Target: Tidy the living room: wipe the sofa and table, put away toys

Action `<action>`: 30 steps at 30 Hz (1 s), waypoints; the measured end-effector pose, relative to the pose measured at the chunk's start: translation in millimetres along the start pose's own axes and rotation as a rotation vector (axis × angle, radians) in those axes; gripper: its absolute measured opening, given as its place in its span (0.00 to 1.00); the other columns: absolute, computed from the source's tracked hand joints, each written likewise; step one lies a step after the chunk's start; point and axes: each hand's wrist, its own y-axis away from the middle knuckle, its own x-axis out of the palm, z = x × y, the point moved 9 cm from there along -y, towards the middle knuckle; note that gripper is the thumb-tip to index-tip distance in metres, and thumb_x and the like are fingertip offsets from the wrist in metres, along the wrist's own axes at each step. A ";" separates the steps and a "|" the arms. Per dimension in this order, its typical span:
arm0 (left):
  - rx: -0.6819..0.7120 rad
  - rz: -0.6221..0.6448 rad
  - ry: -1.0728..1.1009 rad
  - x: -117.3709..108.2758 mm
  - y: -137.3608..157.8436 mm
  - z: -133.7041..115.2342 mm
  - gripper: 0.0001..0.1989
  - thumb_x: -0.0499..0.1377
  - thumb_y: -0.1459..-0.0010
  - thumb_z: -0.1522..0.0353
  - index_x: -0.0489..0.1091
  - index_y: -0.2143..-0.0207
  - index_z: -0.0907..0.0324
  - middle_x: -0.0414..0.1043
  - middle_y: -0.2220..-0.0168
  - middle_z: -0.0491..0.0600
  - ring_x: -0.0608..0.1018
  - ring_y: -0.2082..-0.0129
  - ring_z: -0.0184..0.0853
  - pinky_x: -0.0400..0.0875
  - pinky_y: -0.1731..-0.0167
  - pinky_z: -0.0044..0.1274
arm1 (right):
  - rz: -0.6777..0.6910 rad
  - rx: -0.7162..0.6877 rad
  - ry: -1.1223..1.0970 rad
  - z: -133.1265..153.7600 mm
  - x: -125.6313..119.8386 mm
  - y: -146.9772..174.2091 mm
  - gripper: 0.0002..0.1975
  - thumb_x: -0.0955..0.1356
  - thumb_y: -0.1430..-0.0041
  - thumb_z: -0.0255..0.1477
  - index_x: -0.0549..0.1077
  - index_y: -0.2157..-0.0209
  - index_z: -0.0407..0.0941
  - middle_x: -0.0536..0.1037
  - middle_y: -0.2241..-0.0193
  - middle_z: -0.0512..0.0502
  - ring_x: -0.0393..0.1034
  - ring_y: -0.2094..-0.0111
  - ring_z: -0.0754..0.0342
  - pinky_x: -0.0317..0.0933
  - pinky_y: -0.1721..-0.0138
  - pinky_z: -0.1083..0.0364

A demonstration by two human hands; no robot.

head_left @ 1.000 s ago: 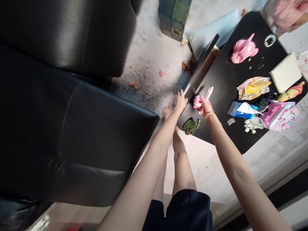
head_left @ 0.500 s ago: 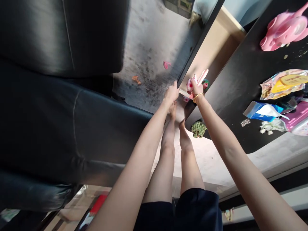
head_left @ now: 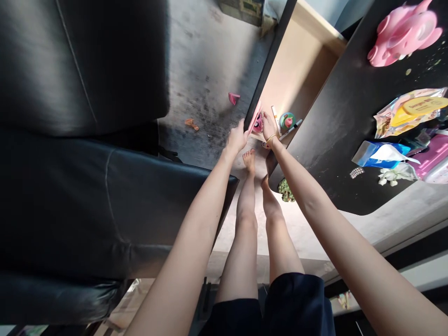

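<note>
My left hand [head_left: 237,137] is closed round the black front of a pulled-out drawer [head_left: 296,51], near its corner. Inside, against that front, stands a flat pink item [head_left: 258,120] with round dark eye-like marks; its kind is unclear. My right hand [head_left: 269,127], with a gold bangle [head_left: 271,138], is in the drawer with its fingers at the pink item's side, partly hidden. Beside that hand lie a white marker [head_left: 275,120] and a grey pen [head_left: 293,128]. A round green and blue item [head_left: 287,122] with a pink middle sits there too.
On the black table [head_left: 325,144] stand a pink piggy bank [head_left: 402,35], a yellow-labelled pouch [head_left: 409,109] and a blue packet [head_left: 381,154]. A green knobbly item [head_left: 287,189] is by its corner. A black sofa [head_left: 147,196] is at left. Pink [head_left: 233,98] and orange scraps [head_left: 191,124] lie on the floor.
My right hand has moved left with the pink item, which is now against the drawer front. The marker, pen and round item show more plainly. My left hand stays on the drawer front.
</note>
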 end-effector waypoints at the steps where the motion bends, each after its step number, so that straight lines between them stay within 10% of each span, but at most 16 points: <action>1: -0.001 -0.002 0.002 -0.8 -0.8 2.0 0.30 0.52 0.33 0.67 0.53 0.31 0.60 0.74 0.45 0.61 0.76 0.43 0.50 0.67 0.43 0.37 | 0.018 0.015 0.057 -2.3 0.6 0.9 0.23 0.56 0.28 0.26 0.57 0.35 0.32 0.62 0.34 0.34 0.55 0.33 0.52 0.48 0.31 0.50; 11: 0.030 -0.039 0.073 -6.3 -3.8 11.2 0.30 0.52 0.33 0.69 0.52 0.30 0.59 0.67 0.37 0.60 0.72 0.39 0.47 0.62 0.37 0.36 | 0.168 -0.314 0.654 12.7 16.2 51.0 0.33 0.57 0.34 0.19 0.46 0.29 0.39 0.41 0.26 0.39 0.35 0.27 0.48 0.35 0.29 0.46; 22: 0.002 -0.043 0.067 -4.1 -1.1 11.1 0.30 0.52 0.33 0.67 0.53 0.30 0.60 0.73 0.42 0.60 0.74 0.42 0.45 0.64 0.41 0.33 | -0.138 0.117 0.894 -12.7 -52.8 17.3 0.32 0.54 0.30 0.27 0.46 0.29 0.28 0.44 0.29 0.21 0.38 0.27 0.37 0.38 0.32 0.34; 30: 0.053 0.028 0.131 42.0 8.8 -15.9 0.32 0.51 0.31 0.65 0.49 0.28 0.62 0.71 0.40 0.61 0.75 0.42 0.46 0.66 0.44 0.31 | -0.268 -0.353 0.805 48.6 -63.3 42.2 0.31 0.52 0.32 0.28 0.52 0.30 0.39 0.49 0.28 0.37 0.34 0.27 0.41 0.38 0.31 0.33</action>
